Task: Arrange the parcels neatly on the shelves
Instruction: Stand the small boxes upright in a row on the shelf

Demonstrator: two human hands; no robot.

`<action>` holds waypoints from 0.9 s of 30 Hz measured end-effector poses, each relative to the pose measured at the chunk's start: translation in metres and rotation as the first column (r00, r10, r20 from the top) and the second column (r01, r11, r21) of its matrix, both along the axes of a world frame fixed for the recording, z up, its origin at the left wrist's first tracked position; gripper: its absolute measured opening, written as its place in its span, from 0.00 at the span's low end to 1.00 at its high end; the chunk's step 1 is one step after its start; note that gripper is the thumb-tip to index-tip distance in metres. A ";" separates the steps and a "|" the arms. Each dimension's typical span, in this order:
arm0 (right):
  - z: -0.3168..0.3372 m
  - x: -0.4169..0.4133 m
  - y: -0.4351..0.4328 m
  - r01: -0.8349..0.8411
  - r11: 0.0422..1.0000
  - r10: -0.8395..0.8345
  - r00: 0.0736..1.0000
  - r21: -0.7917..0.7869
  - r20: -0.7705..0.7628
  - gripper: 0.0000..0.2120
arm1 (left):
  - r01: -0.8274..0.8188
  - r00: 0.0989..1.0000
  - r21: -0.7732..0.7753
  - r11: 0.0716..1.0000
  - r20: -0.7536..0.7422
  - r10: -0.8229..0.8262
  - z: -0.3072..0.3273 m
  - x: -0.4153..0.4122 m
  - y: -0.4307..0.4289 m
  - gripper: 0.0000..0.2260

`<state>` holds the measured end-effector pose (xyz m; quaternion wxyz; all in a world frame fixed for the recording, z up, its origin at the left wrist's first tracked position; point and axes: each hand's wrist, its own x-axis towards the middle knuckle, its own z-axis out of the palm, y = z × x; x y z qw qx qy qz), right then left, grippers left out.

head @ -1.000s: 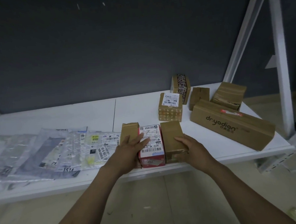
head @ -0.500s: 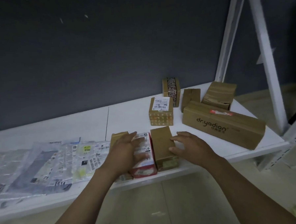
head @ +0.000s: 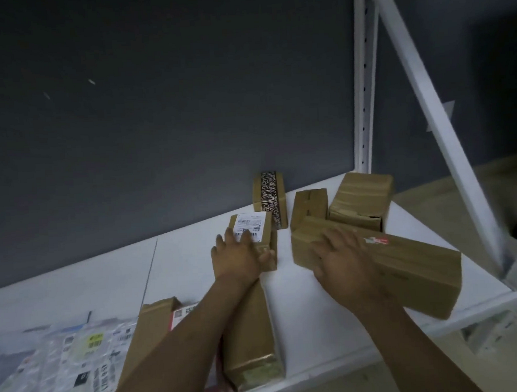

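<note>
A parcel storeroom or courier depot, by the look of it: a white metal shelf [head: 76,283] on a slotted upright [head: 361,100] with a diagonal brace [head: 419,82]; taped cardboard parcels [head: 360,199], one bearing a barcode shipping label [head: 250,226]; printed plastic mailer bags [head: 65,364] laid flat; a plain dark grey wall [head: 157,111] behind; bare pale floor [head: 460,179].

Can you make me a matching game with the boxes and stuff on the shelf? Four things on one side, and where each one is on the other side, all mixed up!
Things:
1. box with the white label
2. long brown box
3. box with black patterned tape
4. plastic mailer bags

Places:
A. front left of the shelf
B. under the right hand
C. at the back, by the dark wall
D. under the left hand

Pairs: 1-D, 2-B, 3-C, 4-A.
</note>
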<state>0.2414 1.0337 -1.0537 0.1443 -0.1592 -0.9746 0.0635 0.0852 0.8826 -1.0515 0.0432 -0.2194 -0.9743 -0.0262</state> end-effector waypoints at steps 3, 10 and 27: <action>-0.017 0.001 0.010 -0.008 0.999 0.005 0.998 0.046 0.068 0.19 | -0.117 0.990 -0.003 0.993 0.078 0.117 -0.010 -0.008 0.015 0.37; -0.023 0.003 0.014 -0.057 0.998 0.056 0.996 0.017 0.074 0.23 | -0.238 0.960 0.280 0.930 0.211 0.183 -0.002 0.000 0.025 0.38; 0.047 0.026 -0.001 -0.283 -0.156 -0.039 0.959 -0.946 -0.280 0.29 | -0.066 0.854 0.906 0.418 0.268 -0.447 0.057 0.101 -0.043 0.17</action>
